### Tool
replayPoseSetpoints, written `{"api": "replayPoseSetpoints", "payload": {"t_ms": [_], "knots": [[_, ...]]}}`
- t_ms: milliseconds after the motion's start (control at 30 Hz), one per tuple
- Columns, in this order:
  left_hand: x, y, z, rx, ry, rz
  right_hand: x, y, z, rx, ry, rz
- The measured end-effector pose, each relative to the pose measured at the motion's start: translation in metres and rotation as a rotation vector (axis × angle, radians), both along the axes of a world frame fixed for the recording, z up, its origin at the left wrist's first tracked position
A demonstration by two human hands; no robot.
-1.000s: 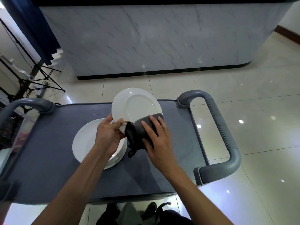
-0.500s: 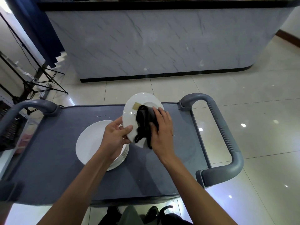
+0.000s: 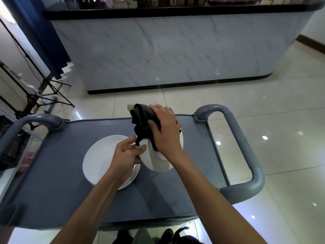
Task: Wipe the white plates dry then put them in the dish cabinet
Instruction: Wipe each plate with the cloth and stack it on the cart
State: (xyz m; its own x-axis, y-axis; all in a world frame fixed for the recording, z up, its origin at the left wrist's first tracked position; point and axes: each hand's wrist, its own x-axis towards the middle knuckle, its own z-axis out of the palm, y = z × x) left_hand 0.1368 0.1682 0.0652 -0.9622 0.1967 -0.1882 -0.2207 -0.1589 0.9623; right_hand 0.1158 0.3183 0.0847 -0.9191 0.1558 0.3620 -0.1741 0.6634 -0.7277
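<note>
Left grip [image 3: 129, 152] pinches rim of tilted white plate [image 3: 158, 162], right grip [image 3: 165, 131] presses dark cloth [image 3: 142, 118] on it; glazed, likely slippery, brittle, so hold by rim.

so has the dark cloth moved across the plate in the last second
Yes. The dark cloth under the right hand has travelled from the held plate's near edge up to its far edge, towards the cart's far rim and away from the plate stack.

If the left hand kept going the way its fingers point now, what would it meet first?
The left hand points up and right at the held white plate, whose near rim it already touches. Just beyond lies the dark cloth, though depth is unclear.
</note>
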Motion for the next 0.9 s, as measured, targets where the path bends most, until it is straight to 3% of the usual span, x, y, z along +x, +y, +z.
{"api": "replayPoseSetpoints", "payload": {"t_ms": [567, 900], "knots": [[-0.011, -0.024, -0.004, 0.239, -0.048, 0.068, -0.006, 0.054, -0.023, -0.367, -0.038, -0.044], [-0.022, -0.018, 0.001, 0.345, -0.105, 0.125, 0.024, 0.036, -0.041, -0.258, 0.037, -0.091]]}}
